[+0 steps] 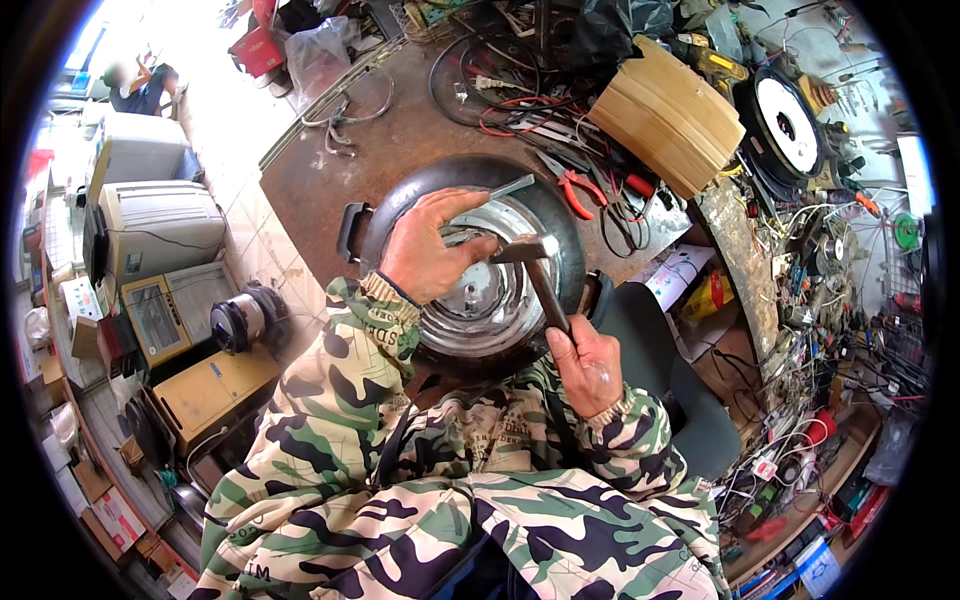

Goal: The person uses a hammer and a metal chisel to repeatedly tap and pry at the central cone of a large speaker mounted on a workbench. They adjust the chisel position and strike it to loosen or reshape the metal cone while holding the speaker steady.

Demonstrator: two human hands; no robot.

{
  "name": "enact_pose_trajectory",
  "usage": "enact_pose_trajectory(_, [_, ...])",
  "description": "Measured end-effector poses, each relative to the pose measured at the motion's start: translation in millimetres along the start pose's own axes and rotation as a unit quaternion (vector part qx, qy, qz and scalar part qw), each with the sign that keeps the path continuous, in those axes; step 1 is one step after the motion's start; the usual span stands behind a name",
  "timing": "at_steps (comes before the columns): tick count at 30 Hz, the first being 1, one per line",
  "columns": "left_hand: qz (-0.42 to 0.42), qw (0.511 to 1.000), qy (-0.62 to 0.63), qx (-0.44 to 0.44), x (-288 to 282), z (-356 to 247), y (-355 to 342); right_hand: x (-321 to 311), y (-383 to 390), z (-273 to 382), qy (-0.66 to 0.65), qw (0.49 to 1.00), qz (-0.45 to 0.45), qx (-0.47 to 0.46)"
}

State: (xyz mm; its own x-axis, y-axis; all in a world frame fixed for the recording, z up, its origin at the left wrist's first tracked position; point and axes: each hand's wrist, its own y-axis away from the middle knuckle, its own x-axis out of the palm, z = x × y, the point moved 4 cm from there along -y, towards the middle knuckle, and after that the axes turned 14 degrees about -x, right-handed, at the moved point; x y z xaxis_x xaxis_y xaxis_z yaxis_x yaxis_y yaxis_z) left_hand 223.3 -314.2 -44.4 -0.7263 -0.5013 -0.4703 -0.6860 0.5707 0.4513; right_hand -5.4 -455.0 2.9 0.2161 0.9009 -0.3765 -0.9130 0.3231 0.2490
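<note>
A round black pot with a shiny metal inside (490,300) rests at the near edge of a brown workbench (400,130). My left hand (430,250) grips a flat metal chisel-like tool (510,187) whose tip points into the pot. My right hand (590,365) is closed around the dark handle of a hammer (535,265); its head hovers right beside my left fingers over the pot. Camouflage sleeves cover both my forearms.
Red-handled pliers (575,190), tangled wires and small tools litter the bench's far side, beside a stack of wooden boards (670,115). Appliances and boxes (160,220) crowd the floor at left. A dark chair seat (660,370) is at right. A person sits at far upper left.
</note>
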Motion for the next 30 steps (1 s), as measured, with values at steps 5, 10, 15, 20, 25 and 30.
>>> enact_pose_trajectory(5, [0.002, 1.0, -0.008, -0.004, -1.2, -0.1, 1.1, -1.2, 5.0, 9.5, 0.007, 1.0, -0.015, 0.022])
enact_pose_trajectory(10, [0.003, 1.0, -0.014, 0.012, -0.7, -2.1, 0.0, 1.6, 14.1, 7.0, -0.002, 0.999, -0.045, 0.009])
enact_pose_trajectory(15, [-0.004, 1.0, -0.018, 0.008, 1.8, 2.6, -2.0, 0.5, 24.2, 4.6, -0.03, 0.996, -0.072, 0.044])
enact_pose_trajectory(20, [0.008, 1.0, 0.007, 0.002, 3.9, 5.1, -1.9, 11.8, 28.8, -5.8, 0.008, 0.998, -0.057, -0.009])
enact_pose_trajectory(25, [0.003, 1.0, -0.005, 0.0, 0.6, 2.8, -2.5, 12.5, 31.1, -4.9, -0.017, 0.996, -0.045, 0.072])
enact_pose_trajectory(30, [0.007, 1.0, -0.008, 0.004, 0.5, 0.5, -1.9, 13.1, 28.7, 17.6, 0.108, 0.986, -0.106, -0.066])
